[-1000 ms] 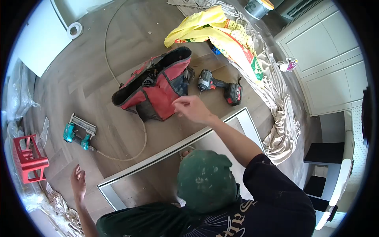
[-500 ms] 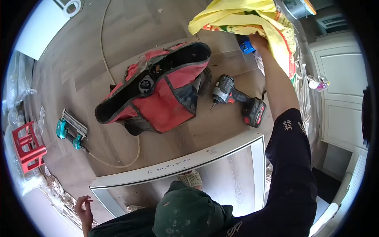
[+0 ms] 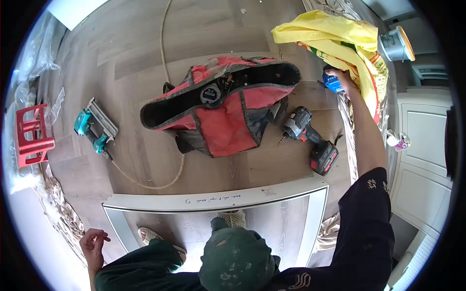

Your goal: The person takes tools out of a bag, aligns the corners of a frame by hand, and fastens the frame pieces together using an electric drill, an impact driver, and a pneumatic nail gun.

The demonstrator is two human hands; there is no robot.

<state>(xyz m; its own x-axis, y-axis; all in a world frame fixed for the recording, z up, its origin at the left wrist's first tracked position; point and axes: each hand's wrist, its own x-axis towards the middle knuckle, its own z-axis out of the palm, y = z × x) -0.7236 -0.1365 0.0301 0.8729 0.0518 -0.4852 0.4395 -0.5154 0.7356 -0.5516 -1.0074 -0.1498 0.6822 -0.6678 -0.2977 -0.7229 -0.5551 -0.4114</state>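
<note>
Stretched out to the upper right, my right hand (image 3: 345, 81) is closed on a blue and black hand tool (image 3: 333, 83) whose exact kind I cannot make out. It is right beside a yellow printed bag (image 3: 357, 46). Below that hand, a cordless impact driver (image 3: 310, 136) lies on the floor. My left hand (image 3: 94, 242) hangs at the lower left, fingers loosely bent and apart, with nothing visible in it. A white frame (image 3: 208, 202) with handwriting on its edge lies around my feet.
A red tool bag (image 3: 225, 116) with a tape measure (image 3: 210, 93) sits mid-floor. A teal nail gun (image 3: 94, 127) and its hose (image 3: 148, 186) lie left, near a red plastic stand (image 3: 34, 136). A bucket (image 3: 395, 44) and white cabinets (image 3: 422, 160) are at right.
My right hand has come out from the yellow bag with the blue tool, now more visible. The view has shifted, and my left leg and foot show more.
</note>
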